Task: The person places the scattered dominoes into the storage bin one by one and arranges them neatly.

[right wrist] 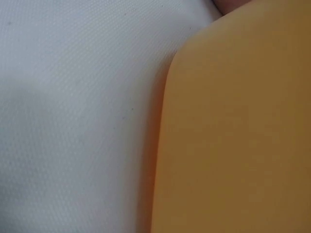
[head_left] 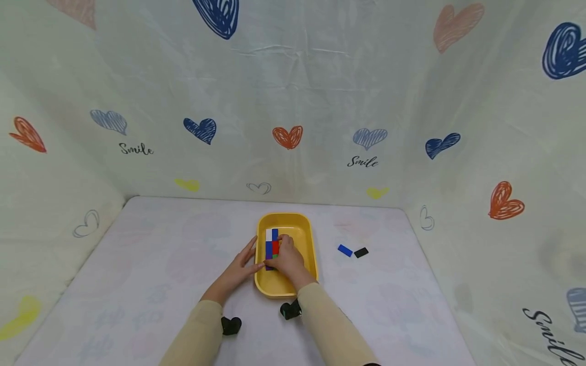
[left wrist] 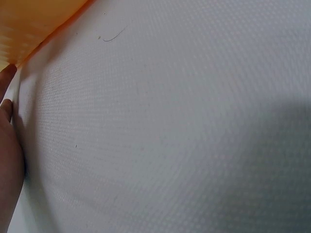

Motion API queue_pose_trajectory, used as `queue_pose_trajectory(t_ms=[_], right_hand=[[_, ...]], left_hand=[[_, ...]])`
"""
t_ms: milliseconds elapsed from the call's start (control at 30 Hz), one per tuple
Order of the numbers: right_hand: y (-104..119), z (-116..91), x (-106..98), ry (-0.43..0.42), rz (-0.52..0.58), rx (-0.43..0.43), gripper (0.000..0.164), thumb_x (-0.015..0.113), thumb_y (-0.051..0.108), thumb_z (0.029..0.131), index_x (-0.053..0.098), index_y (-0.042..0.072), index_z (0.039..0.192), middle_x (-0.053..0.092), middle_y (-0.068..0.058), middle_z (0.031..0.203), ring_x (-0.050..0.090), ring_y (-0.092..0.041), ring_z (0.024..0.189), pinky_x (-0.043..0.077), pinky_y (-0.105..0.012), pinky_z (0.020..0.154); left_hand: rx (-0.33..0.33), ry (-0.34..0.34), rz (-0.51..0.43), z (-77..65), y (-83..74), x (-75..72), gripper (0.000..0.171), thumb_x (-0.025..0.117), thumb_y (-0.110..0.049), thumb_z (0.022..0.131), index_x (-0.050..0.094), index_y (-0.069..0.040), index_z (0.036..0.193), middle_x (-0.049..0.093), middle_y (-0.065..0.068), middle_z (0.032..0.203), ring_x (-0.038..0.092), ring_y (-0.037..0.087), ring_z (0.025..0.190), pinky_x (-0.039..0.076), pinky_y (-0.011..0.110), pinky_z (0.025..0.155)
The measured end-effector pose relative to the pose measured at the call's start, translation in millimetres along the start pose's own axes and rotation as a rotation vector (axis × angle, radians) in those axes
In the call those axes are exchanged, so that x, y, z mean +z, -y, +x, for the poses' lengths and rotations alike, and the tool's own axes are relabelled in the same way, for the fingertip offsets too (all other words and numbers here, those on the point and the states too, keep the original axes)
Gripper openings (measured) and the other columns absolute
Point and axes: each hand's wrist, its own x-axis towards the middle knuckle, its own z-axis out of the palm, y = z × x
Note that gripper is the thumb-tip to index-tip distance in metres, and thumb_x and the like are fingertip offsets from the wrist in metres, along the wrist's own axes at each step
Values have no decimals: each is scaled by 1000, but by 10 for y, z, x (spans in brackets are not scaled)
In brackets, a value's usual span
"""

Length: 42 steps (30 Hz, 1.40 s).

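Inside a yellow tray lies a group of small coloured blocks, white, blue, red and green, set close together along its left side. My right hand reaches over the tray, fingers curled at the blocks' right side and thumb at their lower end; it hides part of them. At the tray's left rim, my left hand rests with fairly straight fingers outside the wall, its thumb reaching over the rim near the blocks. In the left wrist view, fingertips touch the tray's outer wall.
Right of the tray, a blue block and a black block lie on the white table. A curtain printed with hearts stands behind the table. Dark wrist devices sit by both sleeves.
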Motion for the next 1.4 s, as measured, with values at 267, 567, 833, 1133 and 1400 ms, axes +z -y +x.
queue_pose_trajectory(t_ms=[267,567,833,1133,1400], right_hand=[[2,-9,-12,7,-2,4,82,86,31,75,36,14,137,48,-6,118,55,-22,101,51,-39,92],[1,-1,-7,5,3,12,81,86,30,75,37,14,137,48,-6,118,55,-22,101,51,-39,93],[-20,-37,-97,-3,81,-47,79,85,34,75,40,13,136,49,-8,122,55,-22,100,51,-39,92],[-66,-160,-681,16,280,-159,52,79,21,84,56,8,128,58,-8,113,53,-24,94,51,-35,80],[-405,-180,-1123,-67,367,-193,49,81,11,80,61,8,125,62,-4,105,55,-20,85,50,-28,70]], left_hand=[[-12,-21,37,59,114,1,88,71,-35,88,17,-30,157,37,19,152,21,37,144,9,64,111],[-52,-40,48,43,87,13,88,73,-39,86,19,-34,156,36,17,152,22,36,144,10,64,111],[-50,-39,44,40,81,14,86,72,-35,88,19,-32,157,36,19,152,21,38,144,11,65,110],[-55,-45,29,41,91,17,85,71,-33,89,20,-33,156,34,18,154,19,38,144,10,65,110],[-55,-50,-3,39,96,25,85,73,-30,88,22,-35,156,37,16,153,16,38,145,8,65,110]])
